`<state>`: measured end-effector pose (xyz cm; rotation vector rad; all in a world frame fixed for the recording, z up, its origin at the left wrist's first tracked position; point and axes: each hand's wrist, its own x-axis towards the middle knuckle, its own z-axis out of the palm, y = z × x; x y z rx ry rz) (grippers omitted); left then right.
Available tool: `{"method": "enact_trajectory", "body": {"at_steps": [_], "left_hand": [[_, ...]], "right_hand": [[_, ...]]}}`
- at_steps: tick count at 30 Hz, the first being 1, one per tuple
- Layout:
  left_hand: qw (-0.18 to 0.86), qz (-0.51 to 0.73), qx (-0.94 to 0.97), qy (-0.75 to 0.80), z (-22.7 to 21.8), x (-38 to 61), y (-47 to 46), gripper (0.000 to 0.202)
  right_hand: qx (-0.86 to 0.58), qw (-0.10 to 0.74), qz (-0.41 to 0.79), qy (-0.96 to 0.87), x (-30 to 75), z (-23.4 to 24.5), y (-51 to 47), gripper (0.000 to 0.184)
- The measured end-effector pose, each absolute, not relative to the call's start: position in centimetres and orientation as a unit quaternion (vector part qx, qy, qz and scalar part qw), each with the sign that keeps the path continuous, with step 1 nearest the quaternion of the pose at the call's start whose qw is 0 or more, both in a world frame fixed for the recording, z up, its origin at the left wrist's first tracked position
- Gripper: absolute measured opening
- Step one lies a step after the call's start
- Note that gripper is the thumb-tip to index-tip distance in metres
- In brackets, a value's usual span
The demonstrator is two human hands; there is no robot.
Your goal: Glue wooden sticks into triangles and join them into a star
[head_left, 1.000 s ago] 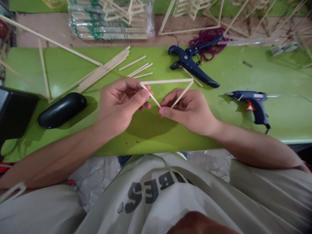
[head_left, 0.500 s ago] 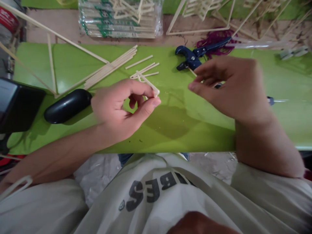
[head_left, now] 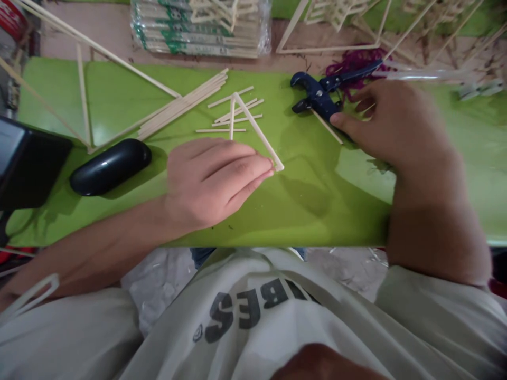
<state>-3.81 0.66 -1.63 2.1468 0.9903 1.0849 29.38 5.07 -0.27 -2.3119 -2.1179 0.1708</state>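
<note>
My left hand (head_left: 217, 184) pinches a small triangular frame of thin wooden sticks (head_left: 257, 126) by its near right corner. The frame points away from me, and its lower part is hidden behind the fingers. My right hand (head_left: 400, 121) is at a dark blue hand cutter (head_left: 317, 97) with a hooked jaw and pivot screws. Its thumb is at the cutter's near side, and the fingers are curved but apart from the thumb. A thin stick (head_left: 327, 126) lies beside the cutter. Several short cut sticks (head_left: 237, 113) lie beyond my left hand.
A bundle of long sticks (head_left: 184, 103) and a black oval case (head_left: 111, 167) lie at left, near a dark boxy device (head_left: 31, 163). Larger stick frames (head_left: 81, 95) stand at left. Packaged sticks (head_left: 202, 42) and purple string (head_left: 348, 63) are at the back of the green table (head_left: 277, 221).
My left hand has turned over and shifted slightly right, so more of the stick frame shows. My right hand has moved right, and the view has shifted slightly.
</note>
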Motion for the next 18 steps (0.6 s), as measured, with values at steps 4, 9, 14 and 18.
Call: {"method": "enact_trajectory", "body": {"at_steps": [4,9,14,18], "left_hand": [[0.298,0.404,0.774,0.386,-2.8,-4.1,0.9,0.003],[0.286,0.402,0.777,0.392,-3.2,-4.5,1.3,0.007],[0.375,0.388,0.741,0.400,-3.4,-4.5,1.9,0.019],[0.377,0.380,0.759,0.369,-3.9,-4.6,2.2,0.018]], "right_hand": [[-0.739,0.100,0.111,-0.657,29.0,-2.2,5.8,0.034],[-0.690,0.138,0.052,-0.709,30.5,-4.1,6.3,0.055],[-0.657,0.231,0.074,-0.714,30.2,-0.5,4.3,0.033],[-0.600,0.345,0.191,-0.696,26.1,3.0,1.5,0.043]]}}
